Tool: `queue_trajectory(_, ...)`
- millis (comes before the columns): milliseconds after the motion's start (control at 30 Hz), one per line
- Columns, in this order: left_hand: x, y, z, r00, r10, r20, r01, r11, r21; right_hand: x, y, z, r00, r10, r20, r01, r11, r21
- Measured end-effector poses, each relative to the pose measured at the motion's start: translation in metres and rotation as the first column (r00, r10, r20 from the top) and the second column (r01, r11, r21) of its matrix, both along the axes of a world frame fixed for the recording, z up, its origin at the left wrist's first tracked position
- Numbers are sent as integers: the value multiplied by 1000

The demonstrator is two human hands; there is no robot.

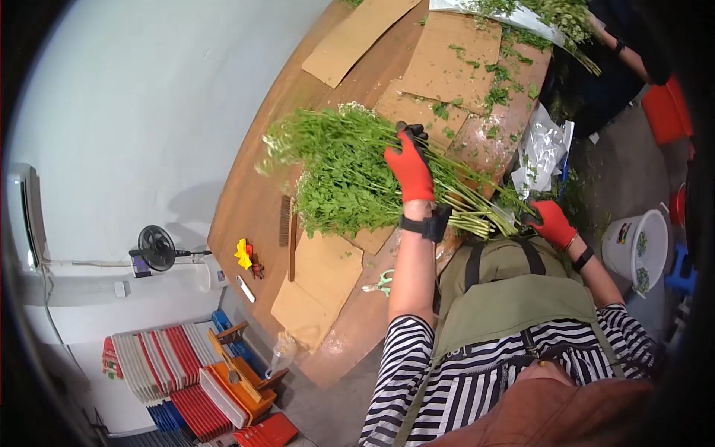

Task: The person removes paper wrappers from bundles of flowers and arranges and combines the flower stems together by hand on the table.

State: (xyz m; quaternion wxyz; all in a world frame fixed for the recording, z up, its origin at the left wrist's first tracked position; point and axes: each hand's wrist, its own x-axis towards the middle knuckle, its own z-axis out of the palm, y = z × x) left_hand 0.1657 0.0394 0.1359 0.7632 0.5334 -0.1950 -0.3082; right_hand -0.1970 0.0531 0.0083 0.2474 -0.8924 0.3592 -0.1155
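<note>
A large bunch of leafy green flower stems (346, 179) with small white blossoms lies across the table, its bare cut ends toward my apron. My left hand (410, 167), in a red glove with dark fingers, is closed around stems at the upper middle of the bunch. Lower right, my right hand (553, 223) in a matching glove has its fingers curled round the end of some stems. Its fingertips are partly hidden. The blossoms at the far left are blurred.
Cardboard sheets (316, 287) and leaf scraps lie on the wooden table (242, 179). A brush (292, 238) and green scissors (383, 281) are nearby. A co-worker's arm (625, 56) is beside another bunch (555, 22). A white bucket (633, 249) stands at right.
</note>
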Motion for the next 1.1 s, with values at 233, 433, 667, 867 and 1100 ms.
queue_trajectory(233, -80, 20, 3, 923, -378, -75, 385, 905, 179, 82, -13, 89, 819, -372, 437, 43, 799, 600)
queue_trajectory(433, -52, 44, -18, 966, -168, 196, 136, 977, 165, 45, -15, 61, 717, -562, 412, 56, 636, 770)
queue_trajectory(667, -58, 50, 33, 826, 19, 563, -114, 984, 134, 42, -5, 54, 712, -531, 459, 69, 704, 707)
queue_trajectory(867, -59, 43, 46, 604, -129, 786, -298, 878, 373, 37, 5, 61, 764, -510, 395, 22, 632, 774)
queue_trajectory(1100, -44, 42, 14, 334, -283, 899, -397, 823, 406, 36, 7, 77, 806, -356, 472, 22, 816, 578)
